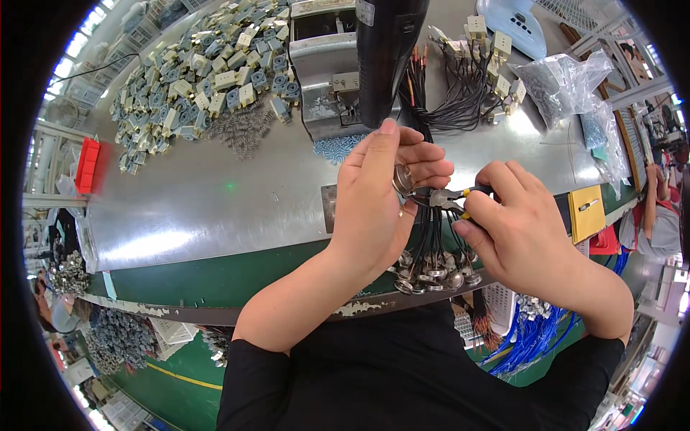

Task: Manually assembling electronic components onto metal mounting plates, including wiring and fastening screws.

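One red bin point(88, 165) stands just past nine o'clock (dial centred on the view). Heaped cream and grey blocks point(215, 82) lie between ten and eleven on the steel bench point(180, 205). At twelve stands a grey metal machine point(330, 75). My left hand point(374, 188) is just off centre, towards one o'clock, its fingers loosely curled beside a round metal cap point(402, 177); how firmly they press it I cannot tell. Black leads point(430, 233) pass near it, ending in a cluster of more metal caps point(433, 275) at four. Pliers point(443, 200) meet the leads just above three o'clock, their handles gripped in the closed fingers of my right hand point(519, 226), at three. Whether the jaws nip anything is unclear. I judge the step in hand to be plier work on the cap's lead; the next move calls for a steady left hand and an aligned squeeze, sparing neighbouring leads.
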A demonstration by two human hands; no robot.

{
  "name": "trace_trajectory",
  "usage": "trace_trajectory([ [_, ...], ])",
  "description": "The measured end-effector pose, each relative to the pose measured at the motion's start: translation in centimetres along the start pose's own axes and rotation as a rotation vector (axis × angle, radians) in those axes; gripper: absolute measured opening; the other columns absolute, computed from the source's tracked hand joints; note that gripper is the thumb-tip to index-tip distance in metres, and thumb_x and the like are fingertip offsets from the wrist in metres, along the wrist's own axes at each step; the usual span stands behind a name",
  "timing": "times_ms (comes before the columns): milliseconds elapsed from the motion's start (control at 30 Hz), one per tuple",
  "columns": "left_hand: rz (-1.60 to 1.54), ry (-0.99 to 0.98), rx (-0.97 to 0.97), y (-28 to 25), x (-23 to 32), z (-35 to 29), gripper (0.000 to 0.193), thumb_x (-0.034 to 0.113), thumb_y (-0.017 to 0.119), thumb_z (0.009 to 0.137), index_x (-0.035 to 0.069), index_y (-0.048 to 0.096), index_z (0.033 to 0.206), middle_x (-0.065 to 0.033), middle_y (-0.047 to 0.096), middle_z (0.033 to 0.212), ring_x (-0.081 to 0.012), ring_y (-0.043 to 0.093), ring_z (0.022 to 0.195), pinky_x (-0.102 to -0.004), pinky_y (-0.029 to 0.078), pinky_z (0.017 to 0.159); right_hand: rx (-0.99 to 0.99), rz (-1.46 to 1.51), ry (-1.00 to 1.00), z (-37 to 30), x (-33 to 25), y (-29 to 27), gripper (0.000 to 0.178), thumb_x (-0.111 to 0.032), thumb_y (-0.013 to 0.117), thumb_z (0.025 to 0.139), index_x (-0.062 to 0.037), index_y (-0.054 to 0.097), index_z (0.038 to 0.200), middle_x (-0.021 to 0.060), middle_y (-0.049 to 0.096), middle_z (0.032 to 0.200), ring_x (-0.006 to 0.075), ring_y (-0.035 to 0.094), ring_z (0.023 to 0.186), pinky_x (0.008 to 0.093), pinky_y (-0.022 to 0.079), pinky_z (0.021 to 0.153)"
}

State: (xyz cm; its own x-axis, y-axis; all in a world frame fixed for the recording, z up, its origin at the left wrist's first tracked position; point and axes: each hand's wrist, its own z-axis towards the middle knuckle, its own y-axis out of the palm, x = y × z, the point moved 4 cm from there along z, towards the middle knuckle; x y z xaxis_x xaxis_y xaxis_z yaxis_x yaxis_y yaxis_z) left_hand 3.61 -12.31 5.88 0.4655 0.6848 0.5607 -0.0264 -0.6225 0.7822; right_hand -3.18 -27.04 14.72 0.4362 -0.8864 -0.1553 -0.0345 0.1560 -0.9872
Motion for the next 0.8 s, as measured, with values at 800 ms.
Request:
trace_trajectory([
  [800,0.202,0.140,-0.087,0.4,-0.3,0.5,0.043,0.041,0.049,0.114,0.000,0.062,0.112,-0.0154,0.075,0.096,-0.0253,0.077,0.087,-0.0372,0.064,0.077,0.007,-0.043,0.059,-0.5,-0.5,-0.8,0.024,-0.024,0.076,0.091,-0.0052,0.063,0.087,0.0094,0.056,0.092,0.0301,0.058,0.085,0.0418,0.048,0.070],
])
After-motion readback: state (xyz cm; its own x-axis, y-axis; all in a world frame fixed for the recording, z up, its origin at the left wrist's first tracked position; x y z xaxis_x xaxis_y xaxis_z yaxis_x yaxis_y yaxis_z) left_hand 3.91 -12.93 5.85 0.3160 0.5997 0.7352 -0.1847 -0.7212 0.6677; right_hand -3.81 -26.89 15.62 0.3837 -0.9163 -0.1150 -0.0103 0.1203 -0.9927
